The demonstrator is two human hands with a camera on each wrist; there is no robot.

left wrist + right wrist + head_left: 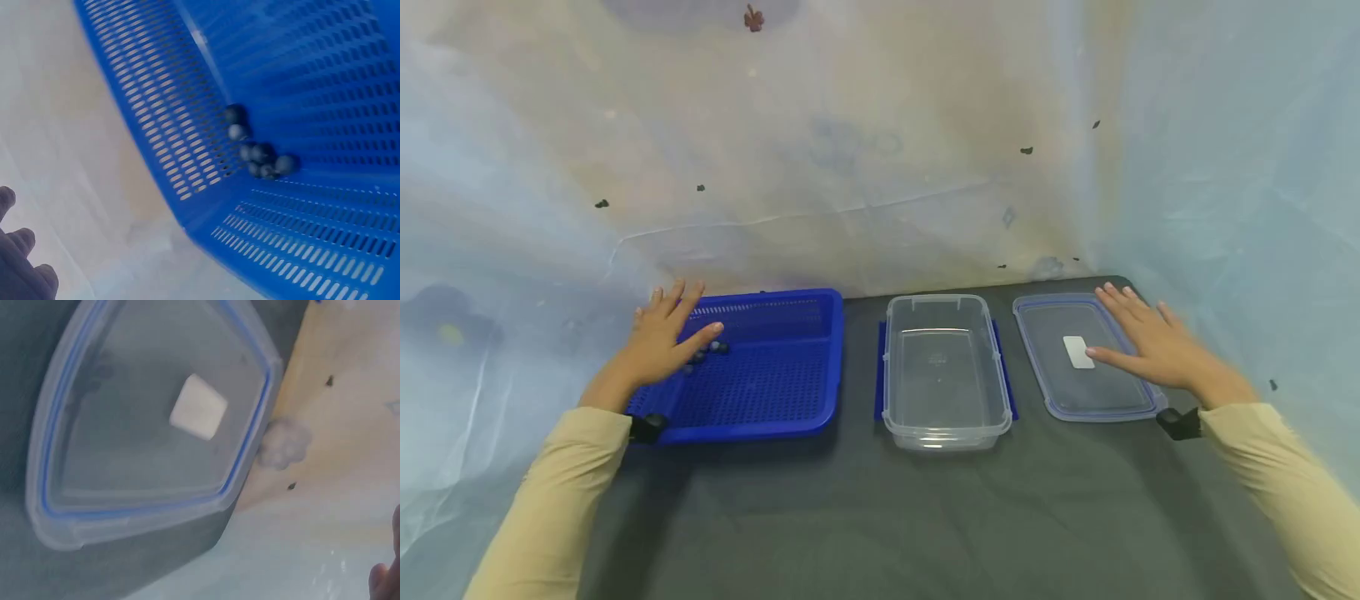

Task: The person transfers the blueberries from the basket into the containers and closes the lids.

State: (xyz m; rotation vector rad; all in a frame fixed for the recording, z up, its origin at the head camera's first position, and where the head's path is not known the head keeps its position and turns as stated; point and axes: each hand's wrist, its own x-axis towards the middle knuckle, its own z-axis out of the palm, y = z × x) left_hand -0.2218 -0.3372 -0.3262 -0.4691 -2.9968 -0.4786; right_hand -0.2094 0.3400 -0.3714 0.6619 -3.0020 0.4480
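My left hand hovers with spread fingers over the left side of a blue perforated basket. Several small dark round fruits that look like blueberries lie together in one corner of that basket, partly hidden by the hand in the head view. On the right, my right hand is held with fingers extended over a clear lid with a blue seal and a white label. Neither hand holds anything. Between them stands a clear rectangular plastic container without its lid on.
Beneath the clear container, a flat blue piece shows at both sides. Everything stands on a dark grey cloth-covered table. A pale patterned sheet rises behind the table and along both sides.
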